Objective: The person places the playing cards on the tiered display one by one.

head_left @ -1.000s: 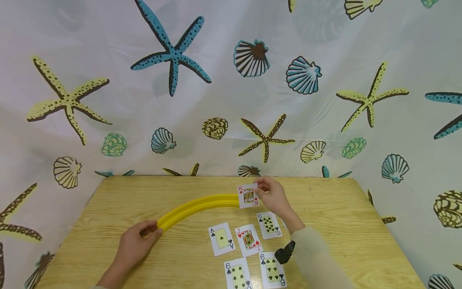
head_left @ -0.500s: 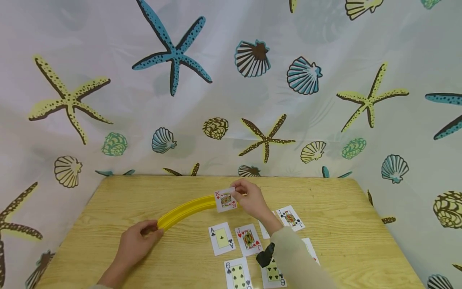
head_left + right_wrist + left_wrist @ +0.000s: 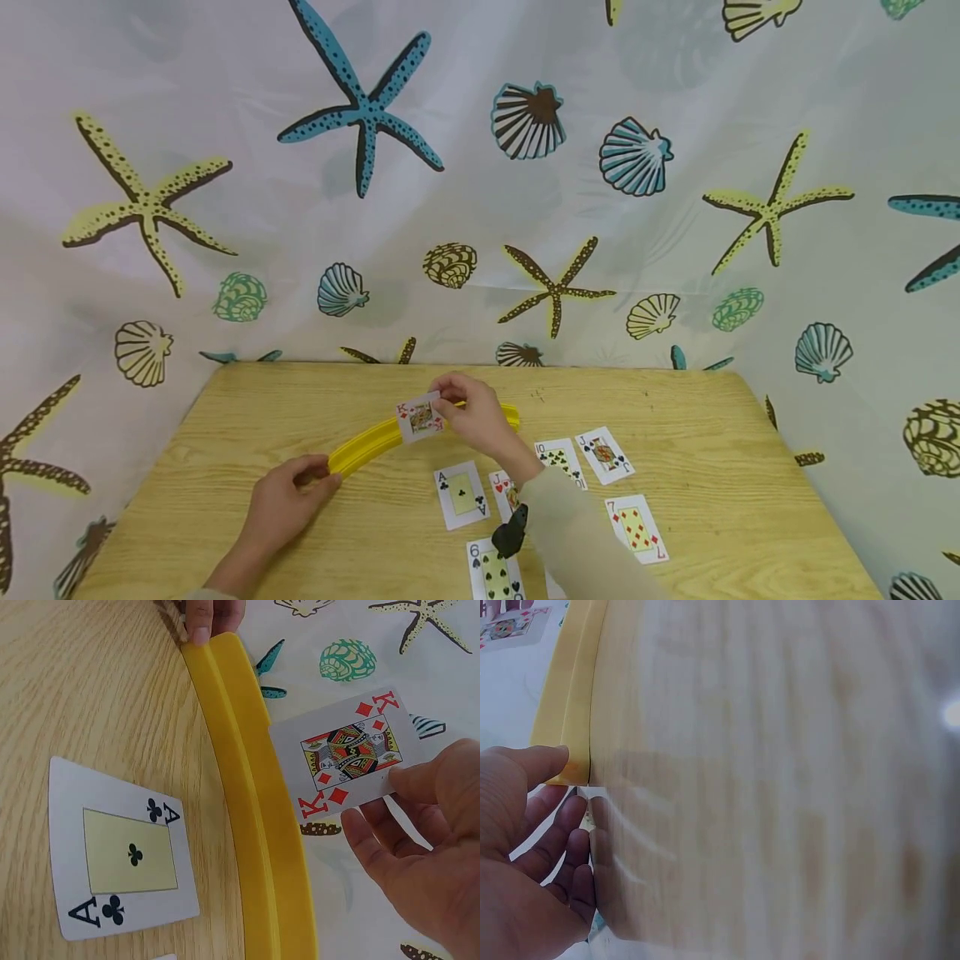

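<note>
A curved yellow card holder (image 3: 367, 448) stands on the wooden table, a groove running along its length. My left hand (image 3: 288, 504) pinches its left end between thumb and fingers, as the left wrist view also shows with the holder's tip (image 3: 568, 761). Between the thumb and fingers of my right hand (image 3: 476, 417) is a king of diamonds playing card (image 3: 420, 417), its face toward me. In the right wrist view the king (image 3: 349, 754) is tilted, with its lower edge by the holder's far side; whether they touch I cannot tell.
Face up on the table lie an ace of clubs (image 3: 461, 495), a partly covered jack of hearts (image 3: 504, 490), a ten of clubs (image 3: 557, 457), a jack of spades (image 3: 604, 455), a seven of diamonds (image 3: 637, 529) and a six of spades (image 3: 495, 571). A patterned curtain (image 3: 465, 167) hangs behind.
My right hand has carried the king of diamonds leftward along the holder, from its right end toward its middle. My left hand keeps its place on the left end.
</note>
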`<state>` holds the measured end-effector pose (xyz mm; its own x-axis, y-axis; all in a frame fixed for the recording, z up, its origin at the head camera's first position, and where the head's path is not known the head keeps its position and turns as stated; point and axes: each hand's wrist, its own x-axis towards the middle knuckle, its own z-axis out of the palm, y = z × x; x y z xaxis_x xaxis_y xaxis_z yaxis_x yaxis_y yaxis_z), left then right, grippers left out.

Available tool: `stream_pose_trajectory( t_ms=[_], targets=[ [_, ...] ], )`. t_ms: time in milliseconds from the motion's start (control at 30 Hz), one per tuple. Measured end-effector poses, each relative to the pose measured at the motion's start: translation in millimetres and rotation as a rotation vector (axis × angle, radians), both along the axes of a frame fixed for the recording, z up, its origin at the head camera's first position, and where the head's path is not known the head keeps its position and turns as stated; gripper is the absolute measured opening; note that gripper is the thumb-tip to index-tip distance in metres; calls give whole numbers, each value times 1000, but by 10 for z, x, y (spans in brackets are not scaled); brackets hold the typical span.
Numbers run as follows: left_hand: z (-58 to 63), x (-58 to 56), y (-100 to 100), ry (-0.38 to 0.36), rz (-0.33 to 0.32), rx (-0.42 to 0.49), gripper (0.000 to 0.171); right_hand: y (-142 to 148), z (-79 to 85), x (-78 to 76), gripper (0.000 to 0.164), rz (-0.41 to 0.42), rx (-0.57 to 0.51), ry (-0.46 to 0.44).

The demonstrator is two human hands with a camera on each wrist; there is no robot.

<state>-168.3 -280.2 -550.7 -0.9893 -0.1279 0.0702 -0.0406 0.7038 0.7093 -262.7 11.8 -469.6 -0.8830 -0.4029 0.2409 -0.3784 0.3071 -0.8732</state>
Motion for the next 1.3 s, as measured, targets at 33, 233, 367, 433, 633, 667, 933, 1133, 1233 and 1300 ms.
stream_pose_trajectory(
  t_ms=[33, 233, 367, 433, 633, 667, 933, 1133, 1233, 1300],
  targets=[
    [0, -2, 1, 0, 0, 0, 46, -32, -3, 3, 12, 4, 1, -2],
    [-8, -14, 5, 2, 8, -3, 46, -214, -45, 22, 12, 35, 22, -35],
    [-18, -11, 4, 7, 13, -7, 46, -324, -57, 47, 13, 49, 28, -49],
    [-23, -11, 4, 15, 15, -8, 45, -378, -54, 58, 13, 56, 24, -44],
    [-30, -14, 5, 46, 18, -12, 43, -527, -36, 87, 13, 67, 15, -41],
    [-31, -14, 7, 54, 19, -12, 43, -550, -33, 93, 13, 71, 14, -41],
    [-11, -13, 14, 68, 14, -17, 40, -700, 6, 137, 13, 82, -2, -56],
    [-17, -10, 14, 63, 9, -9, 41, -738, -14, 155, 11, 74, 22, -55],
    [-25, -15, 9, 69, 12, -15, 40, -758, -21, 160, 11, 72, 16, -57],
    [-30, -17, 7, 75, 12, -20, 40, -778, -20, 163, 11, 73, 8, -59]
  ],
)
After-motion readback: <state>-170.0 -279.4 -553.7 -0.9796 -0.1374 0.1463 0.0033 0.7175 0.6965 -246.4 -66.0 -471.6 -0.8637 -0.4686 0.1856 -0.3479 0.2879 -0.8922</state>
